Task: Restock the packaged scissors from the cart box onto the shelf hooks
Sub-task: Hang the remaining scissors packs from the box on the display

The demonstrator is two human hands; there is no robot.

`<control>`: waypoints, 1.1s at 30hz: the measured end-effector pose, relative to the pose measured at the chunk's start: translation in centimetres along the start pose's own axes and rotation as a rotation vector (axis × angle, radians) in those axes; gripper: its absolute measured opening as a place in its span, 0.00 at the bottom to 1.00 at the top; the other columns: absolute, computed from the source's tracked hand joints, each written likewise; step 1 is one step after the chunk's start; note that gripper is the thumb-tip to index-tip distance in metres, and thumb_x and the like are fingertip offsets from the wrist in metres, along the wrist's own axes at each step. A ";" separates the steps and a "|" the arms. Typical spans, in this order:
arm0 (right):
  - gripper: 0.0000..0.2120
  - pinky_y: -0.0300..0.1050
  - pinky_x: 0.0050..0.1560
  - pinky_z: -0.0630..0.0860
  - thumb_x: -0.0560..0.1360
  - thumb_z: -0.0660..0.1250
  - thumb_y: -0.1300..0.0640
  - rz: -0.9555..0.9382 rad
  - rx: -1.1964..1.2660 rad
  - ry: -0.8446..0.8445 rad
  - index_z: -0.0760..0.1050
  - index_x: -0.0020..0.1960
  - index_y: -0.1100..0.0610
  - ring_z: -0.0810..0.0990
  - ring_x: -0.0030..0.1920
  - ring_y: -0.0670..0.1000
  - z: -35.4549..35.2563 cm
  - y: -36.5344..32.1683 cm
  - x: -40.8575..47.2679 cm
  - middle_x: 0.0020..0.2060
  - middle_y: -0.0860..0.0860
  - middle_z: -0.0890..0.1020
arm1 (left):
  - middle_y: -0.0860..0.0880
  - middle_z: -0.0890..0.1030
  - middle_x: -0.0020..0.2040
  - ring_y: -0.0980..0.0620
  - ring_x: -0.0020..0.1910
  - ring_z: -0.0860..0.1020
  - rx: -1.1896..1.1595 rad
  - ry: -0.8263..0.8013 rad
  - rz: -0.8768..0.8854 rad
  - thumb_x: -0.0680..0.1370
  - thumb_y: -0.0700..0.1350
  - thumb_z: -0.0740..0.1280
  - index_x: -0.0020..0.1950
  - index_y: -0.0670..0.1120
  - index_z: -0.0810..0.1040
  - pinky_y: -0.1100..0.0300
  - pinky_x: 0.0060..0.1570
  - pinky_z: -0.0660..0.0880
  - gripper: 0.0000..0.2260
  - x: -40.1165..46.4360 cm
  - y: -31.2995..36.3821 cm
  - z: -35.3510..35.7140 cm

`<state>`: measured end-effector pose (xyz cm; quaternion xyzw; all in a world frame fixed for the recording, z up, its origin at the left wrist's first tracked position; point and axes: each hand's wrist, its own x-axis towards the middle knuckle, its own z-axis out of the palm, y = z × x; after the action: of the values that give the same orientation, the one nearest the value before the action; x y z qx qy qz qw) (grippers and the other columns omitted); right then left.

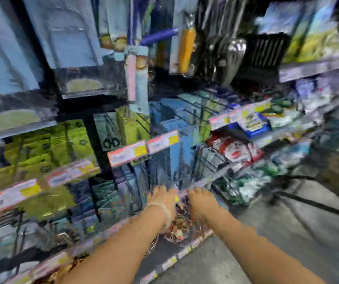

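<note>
The frame is heavily blurred. My left hand (161, 198) and my right hand (200, 200) reach side by side toward a low row of blue hanging packs (170, 167) on the shelf hooks. Their fingertips meet the packs' lower edge near a price rail; the blur hides whether either hand holds anything. A pack showing black scissors (111, 132) hangs higher up, left of the hands. A bracelet sits on my left wrist. The cart box is not in view.
Green packs (47, 148) fill the hooks at left. Price-tag rails (144, 148) run along the shelf fronts. Wire baskets with bagged goods (234, 150) stand at right. Grey floor (287, 232) lies to the lower right.
</note>
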<state>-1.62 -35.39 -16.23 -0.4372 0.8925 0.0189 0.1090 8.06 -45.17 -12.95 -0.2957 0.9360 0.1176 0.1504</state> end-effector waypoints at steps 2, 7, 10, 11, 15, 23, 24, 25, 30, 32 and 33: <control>0.25 0.52 0.64 0.67 0.76 0.62 0.50 0.066 0.005 0.052 0.61 0.69 0.60 0.68 0.66 0.59 -1.1 5.5 -1.2 0.65 0.59 0.70 | 0.42 0.59 0.74 0.40 0.74 0.56 0.045 -0.011 0.079 0.77 0.49 0.64 0.74 0.47 0.57 0.45 0.72 0.58 0.29 1.5 5.5 -0.6; 0.23 0.51 0.62 0.68 0.76 0.63 0.49 0.267 0.051 0.107 0.65 0.65 0.59 0.69 0.65 0.58 -3.0 18.2 -5.6 0.62 0.58 0.72 | 0.42 0.60 0.73 0.40 0.72 0.60 0.171 -0.033 0.245 0.77 0.49 0.64 0.74 0.47 0.57 0.46 0.69 0.62 0.28 4.5 18.5 -1.2; 0.25 0.52 0.63 0.68 0.75 0.65 0.50 0.408 0.069 0.086 0.64 0.67 0.59 0.68 0.65 0.59 -3.7 25.4 -8.6 0.63 0.58 0.71 | 0.42 0.62 0.72 0.40 0.71 0.62 0.214 -0.032 0.375 0.77 0.48 0.63 0.72 0.46 0.61 0.45 0.67 0.64 0.25 5.9 26.3 -1.1; 0.24 0.53 0.63 0.67 0.75 0.65 0.51 0.454 0.081 0.076 0.64 0.66 0.59 0.68 0.65 0.59 -3.7 27.6 -9.4 0.63 0.58 0.71 | 0.42 0.64 0.71 0.40 0.70 0.63 0.225 -0.025 0.416 0.77 0.49 0.62 0.71 0.46 0.62 0.45 0.66 0.65 0.24 6.2 28.5 -1.1; 0.24 0.53 0.64 0.67 0.75 0.64 0.53 0.610 0.115 0.044 0.63 0.68 0.59 0.68 0.66 0.60 -2.6 34.7 -11.8 0.65 0.59 0.70 | 0.41 0.68 0.66 0.39 0.67 0.67 0.286 0.007 0.568 0.77 0.48 0.60 0.66 0.45 0.67 0.46 0.64 0.66 0.18 7.6 35.9 -0.1; 0.22 0.55 0.58 0.70 0.74 0.66 0.51 0.786 0.202 0.001 0.66 0.64 0.58 0.69 0.64 0.61 -1.7 45.8 -9.1 0.62 0.58 0.71 | 0.41 0.66 0.69 0.40 0.70 0.64 0.315 -0.035 0.731 0.77 0.47 0.61 0.68 0.45 0.64 0.46 0.66 0.63 0.20 15.9 47.9 0.6; 0.23 0.55 0.58 0.70 0.74 0.66 0.52 0.803 0.200 -0.008 0.65 0.65 0.59 0.69 0.64 0.61 -2.1 47.6 -8.0 0.62 0.59 0.71 | 0.42 0.65 0.70 0.40 0.70 0.63 0.322 -0.037 0.751 0.77 0.47 0.62 0.69 0.45 0.64 0.47 0.67 0.62 0.21 17.5 49.5 0.2; 0.24 0.55 0.58 0.71 0.74 0.66 0.52 0.822 0.200 -0.012 0.65 0.65 0.59 0.69 0.63 0.62 -2.6 49.4 -6.8 0.62 0.59 0.71 | 0.42 0.64 0.70 0.41 0.71 0.62 0.332 -0.041 0.769 0.77 0.48 0.63 0.69 0.46 0.63 0.47 0.68 0.62 0.22 19.1 51.1 -0.3; 0.22 0.54 0.58 0.71 0.74 0.66 0.51 0.889 0.252 0.027 0.66 0.64 0.59 0.70 0.62 0.61 -5.7 58.2 -1.0 0.62 0.59 0.72 | 0.41 0.65 0.70 0.40 0.70 0.63 0.354 -0.075 0.808 0.76 0.48 0.63 0.69 0.45 0.63 0.46 0.68 0.65 0.23 28.1 59.2 -3.8; 0.19 0.55 0.59 0.70 0.75 0.63 0.53 0.918 0.284 0.076 0.66 0.63 0.58 0.70 0.62 0.61 -7.0 61.5 1.0 0.62 0.58 0.71 | 0.42 0.66 0.70 0.40 0.70 0.65 0.351 -0.060 0.820 0.77 0.49 0.63 0.70 0.45 0.63 0.47 0.67 0.66 0.23 31.4 62.2 -5.4; 0.18 0.55 0.59 0.70 0.75 0.62 0.54 0.935 0.296 0.092 0.66 0.63 0.58 0.70 0.62 0.61 -7.4 62.9 1.8 0.61 0.58 0.72 | 0.42 0.66 0.70 0.41 0.69 0.65 0.349 -0.058 0.825 0.77 0.48 0.63 0.70 0.45 0.63 0.47 0.66 0.67 0.23 32.9 63.7 -5.9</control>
<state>-53.38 1.09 -13.24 0.0300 0.9901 -0.0806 0.1105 -56.40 -13.26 -10.63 0.1355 0.9768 0.0163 0.1648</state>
